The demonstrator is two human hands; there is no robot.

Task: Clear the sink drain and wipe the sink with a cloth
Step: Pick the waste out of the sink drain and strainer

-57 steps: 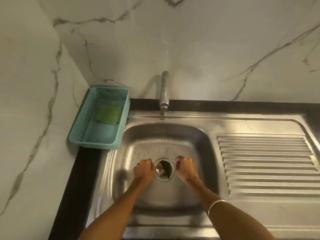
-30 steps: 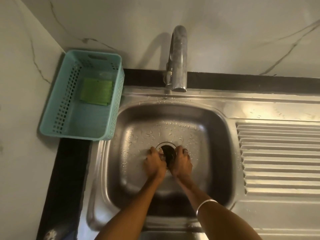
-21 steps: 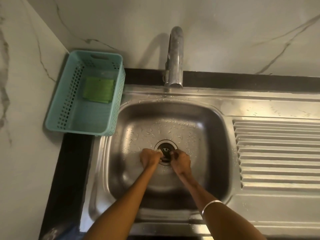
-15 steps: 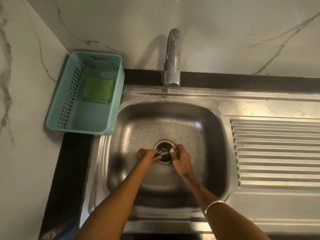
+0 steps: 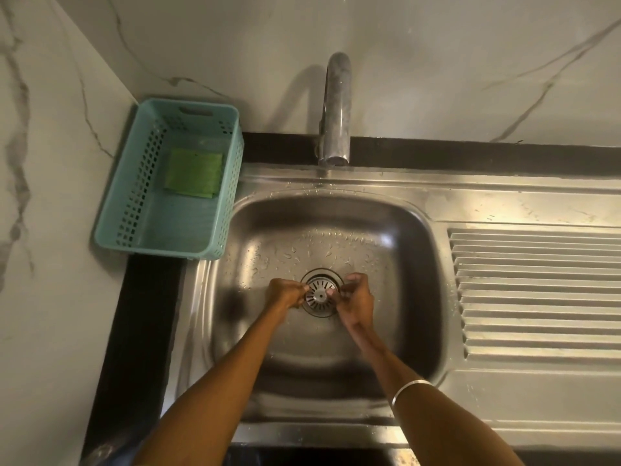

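Strainer [image 5: 318, 293] looks pinched by both the left hand [image 5: 284, 294] and right hand [image 5: 357, 299] at the drain, so wiping the sink [image 5: 416, 264] hasn't started.

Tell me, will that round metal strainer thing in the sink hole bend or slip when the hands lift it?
The strainer looks like slotted metal, so it will probably stay stiff, not flop. Water drops dot the sink around it, so it may be slippery. The left hand and right hand both pinch its edges, which should steady it. It looks small, likely light.

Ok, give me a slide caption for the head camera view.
Both hands, left hand and right hand, pinch the drain strainer in the wet steel sink.
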